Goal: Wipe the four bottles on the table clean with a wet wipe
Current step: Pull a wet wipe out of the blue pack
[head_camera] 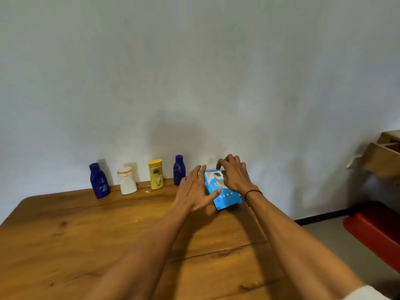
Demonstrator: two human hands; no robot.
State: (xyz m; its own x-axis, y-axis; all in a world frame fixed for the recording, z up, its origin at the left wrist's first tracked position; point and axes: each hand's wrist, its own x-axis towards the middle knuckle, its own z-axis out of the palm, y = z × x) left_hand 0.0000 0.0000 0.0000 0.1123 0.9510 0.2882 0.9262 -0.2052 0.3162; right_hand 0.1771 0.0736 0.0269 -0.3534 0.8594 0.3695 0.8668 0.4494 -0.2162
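I was only at the start: both hands were on the blue wipe pack (pixel 225 192) at the far right of the table (pixel 86 234). Left hand (pixel 195 192) lay flat and open against its side, right hand (pixel 234 175) curled loosely over the top, no wipe out yet. All four bottles (pixel 155 174) stood untouched along the far wall, none wiped.
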